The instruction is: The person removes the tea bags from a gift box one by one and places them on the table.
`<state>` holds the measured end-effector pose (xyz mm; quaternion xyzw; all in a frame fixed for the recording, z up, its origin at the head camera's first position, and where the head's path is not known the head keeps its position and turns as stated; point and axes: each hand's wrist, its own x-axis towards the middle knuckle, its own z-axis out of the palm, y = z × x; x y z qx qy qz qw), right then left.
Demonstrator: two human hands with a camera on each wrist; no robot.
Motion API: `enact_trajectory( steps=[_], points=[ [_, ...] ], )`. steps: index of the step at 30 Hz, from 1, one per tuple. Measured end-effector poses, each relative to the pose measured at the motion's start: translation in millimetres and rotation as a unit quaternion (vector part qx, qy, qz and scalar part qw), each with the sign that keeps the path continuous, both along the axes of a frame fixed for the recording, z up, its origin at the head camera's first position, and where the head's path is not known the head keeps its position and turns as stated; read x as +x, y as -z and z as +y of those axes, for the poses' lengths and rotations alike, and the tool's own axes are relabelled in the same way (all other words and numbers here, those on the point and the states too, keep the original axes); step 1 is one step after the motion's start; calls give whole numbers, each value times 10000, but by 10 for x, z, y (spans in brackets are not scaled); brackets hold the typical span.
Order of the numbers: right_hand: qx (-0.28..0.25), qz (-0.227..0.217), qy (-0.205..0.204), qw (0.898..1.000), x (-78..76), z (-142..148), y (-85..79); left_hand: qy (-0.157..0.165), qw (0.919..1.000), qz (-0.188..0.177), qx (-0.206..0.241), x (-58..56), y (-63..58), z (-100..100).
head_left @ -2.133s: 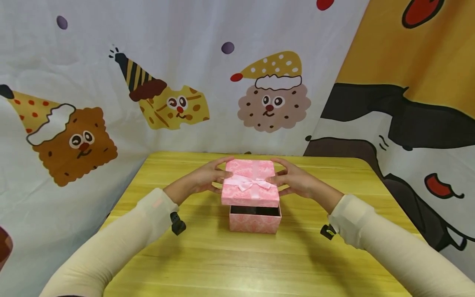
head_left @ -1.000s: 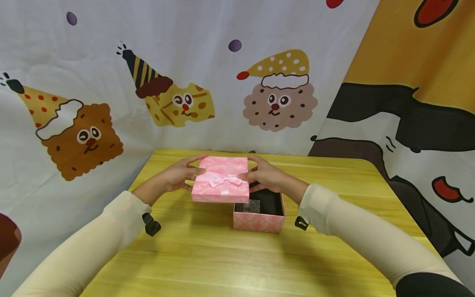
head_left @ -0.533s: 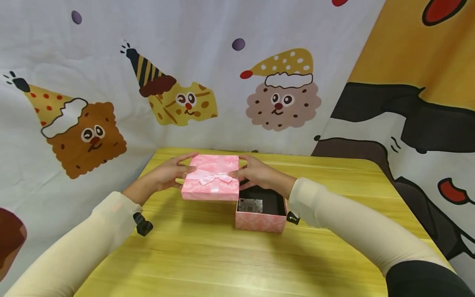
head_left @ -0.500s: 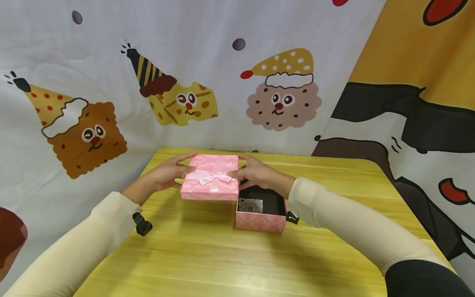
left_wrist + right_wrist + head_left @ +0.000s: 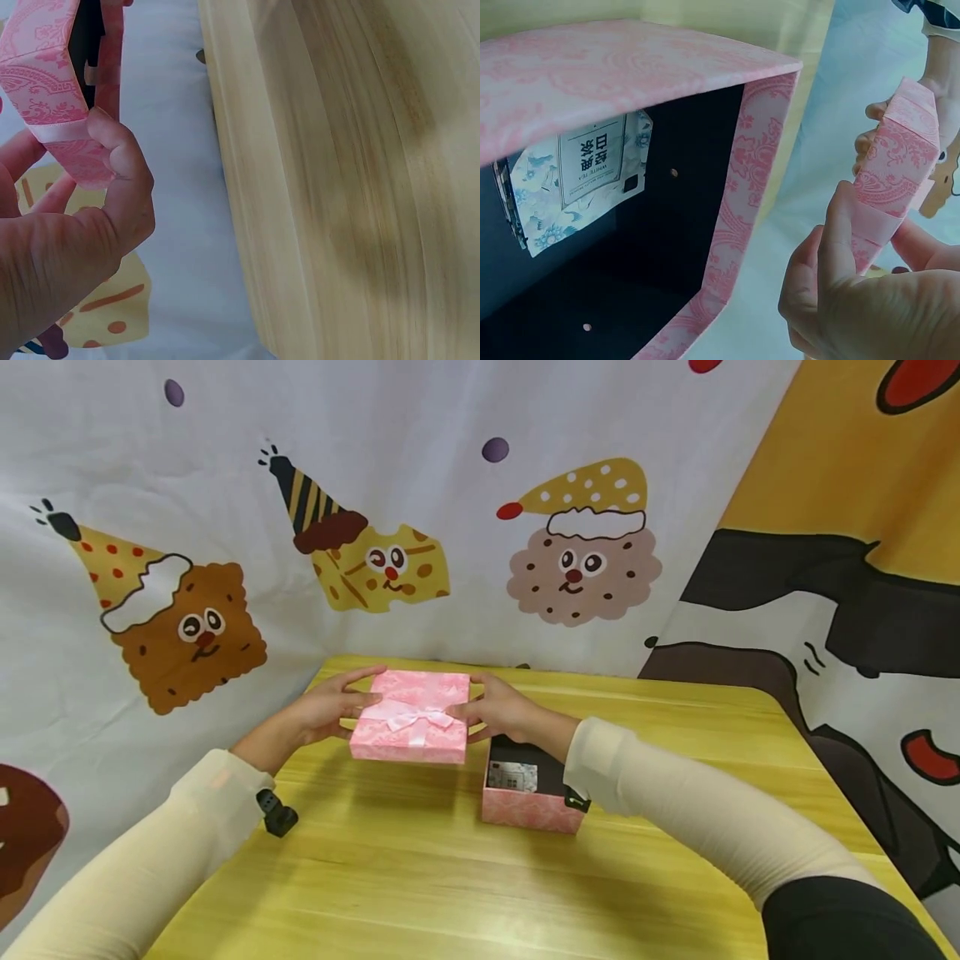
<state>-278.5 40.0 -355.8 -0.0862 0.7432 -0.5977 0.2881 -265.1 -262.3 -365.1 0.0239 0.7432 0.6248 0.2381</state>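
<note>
A pink patterned box lid (image 5: 412, 739), topped with a ribbon bow, is held above the table between both hands. My left hand (image 5: 324, 706) grips its left edge; in the left wrist view the thumb presses the rim by the ribbon. At the opposite edge, my right hand (image 5: 504, 706) pinches the lid between thumb and fingers. Below and to the right stands the matching box (image 5: 531, 810), uncovered, its inside black. Inside lies a packet (image 5: 592, 161) with a blue-and-white floral print and a "WHITE TEA" label. The right forearm partly hides the box in the head view.
Both things are over a yellow wood-grain table (image 5: 360, 877). Behind it hangs a white cloth (image 5: 420, 435) printed with cartoon biscuits and cheese. Small black devices (image 5: 276, 814) are strapped at the wrists.
Both hands have carried the lid off the box and leftwards, baring the inside and the packet. The box appears to stay in place while the head view shifts slightly.
</note>
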Motion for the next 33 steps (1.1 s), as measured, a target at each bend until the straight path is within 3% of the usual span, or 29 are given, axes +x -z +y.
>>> enact_trajectory(
  steps=[7, 17, 24, 33],
  points=[
    [-72, 74, -43, 9999, -22, -44, 83, -212, 9997, 58, -113, -11, 51, -3],
    [45, 274, -127, 9995, -12, -86, 149, -661, 9947, 170, -767, -37, 222, 6],
    [162, 277, -184, 9993, -1, -126, 189, -699, 9928, 202, -949, -55, 322, 12],
    [468, 237, -334, 9981, -10, -186, 264, -603, 9912, -48, -1176, -63, 411, 22]
  ],
)
